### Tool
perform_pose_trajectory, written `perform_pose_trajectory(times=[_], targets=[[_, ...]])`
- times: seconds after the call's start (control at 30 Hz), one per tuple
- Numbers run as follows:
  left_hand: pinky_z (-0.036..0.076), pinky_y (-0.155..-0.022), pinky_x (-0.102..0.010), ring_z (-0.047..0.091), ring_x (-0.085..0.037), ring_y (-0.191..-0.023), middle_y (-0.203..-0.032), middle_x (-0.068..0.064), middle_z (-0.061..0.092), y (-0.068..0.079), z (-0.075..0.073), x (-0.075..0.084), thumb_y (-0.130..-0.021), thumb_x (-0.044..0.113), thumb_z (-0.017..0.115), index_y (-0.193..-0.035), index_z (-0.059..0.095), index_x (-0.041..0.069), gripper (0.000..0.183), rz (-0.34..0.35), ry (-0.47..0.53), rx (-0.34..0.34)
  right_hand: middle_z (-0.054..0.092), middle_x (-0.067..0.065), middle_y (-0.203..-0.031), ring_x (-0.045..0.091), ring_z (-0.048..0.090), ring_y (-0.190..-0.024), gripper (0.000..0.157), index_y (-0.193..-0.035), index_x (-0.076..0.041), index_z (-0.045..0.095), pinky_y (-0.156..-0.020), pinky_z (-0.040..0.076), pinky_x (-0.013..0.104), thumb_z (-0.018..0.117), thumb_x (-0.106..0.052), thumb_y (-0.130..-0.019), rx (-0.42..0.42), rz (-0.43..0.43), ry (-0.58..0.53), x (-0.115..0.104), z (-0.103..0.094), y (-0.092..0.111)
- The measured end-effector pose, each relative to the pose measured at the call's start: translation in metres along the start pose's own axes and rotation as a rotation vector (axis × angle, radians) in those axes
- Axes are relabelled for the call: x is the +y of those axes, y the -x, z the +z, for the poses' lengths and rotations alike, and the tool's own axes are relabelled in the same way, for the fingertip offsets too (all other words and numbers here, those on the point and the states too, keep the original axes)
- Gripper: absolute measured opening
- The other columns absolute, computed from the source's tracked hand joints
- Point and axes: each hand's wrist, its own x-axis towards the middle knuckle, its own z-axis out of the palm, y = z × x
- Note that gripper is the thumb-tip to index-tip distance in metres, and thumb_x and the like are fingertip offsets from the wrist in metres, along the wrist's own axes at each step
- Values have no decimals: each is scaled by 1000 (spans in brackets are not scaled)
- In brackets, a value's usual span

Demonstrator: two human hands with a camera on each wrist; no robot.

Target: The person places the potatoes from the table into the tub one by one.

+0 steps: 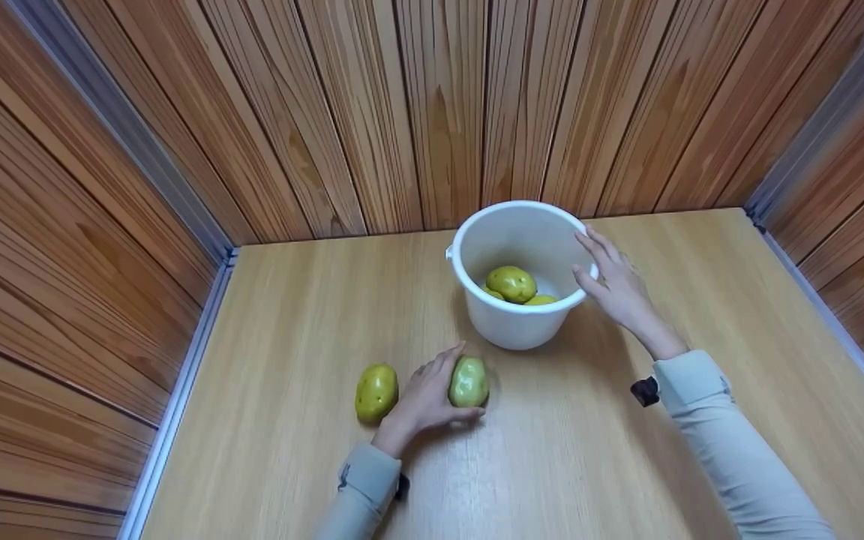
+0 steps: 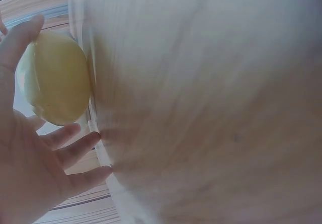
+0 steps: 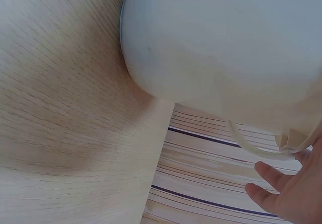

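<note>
My left hand (image 1: pixel 430 394) is around a shiny green potato (image 1: pixel 469 382) on the table, thumb at its near end and fingers at its far end. In the left wrist view, the thumb presses on this potato (image 2: pixel 60 78) while the other fingers spread out below it. Another potato (image 1: pixel 376 394) lies just left of that hand. A white bucket (image 1: pixel 518 322) stands upright with three potatoes (image 1: pixel 511 284) visible inside. My right hand (image 1: pixel 618 285) rests at the bucket's right rim, with fairly straight fingers and the thumb reaching over it. Its outer fingers (image 3: pixel 271 176) spread beside the bucket handle (image 3: pixel 251 146).
The light wooden table (image 1: pixel 282 315) is bounded by wood-panelled walls (image 1: pixel 439 112) at the back and both sides. Metal strips (image 1: pixel 177 405) run along its side edges. The bucket stands close to the back wall.
</note>
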Motion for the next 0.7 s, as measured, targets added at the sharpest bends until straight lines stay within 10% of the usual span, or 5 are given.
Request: perform_pose_trajectory(times=[0.7], targets=[[21,-109,-52,29,-24,-136,-149,-3,30,1,-1,-1,-68,58,73,-148,18,20,104,45,-83,-3,14,-2,-155,38,22,-135,59,-146,-30,26,-100,16,69,46,-47,-93,7,6,-8,-1,1,0]])
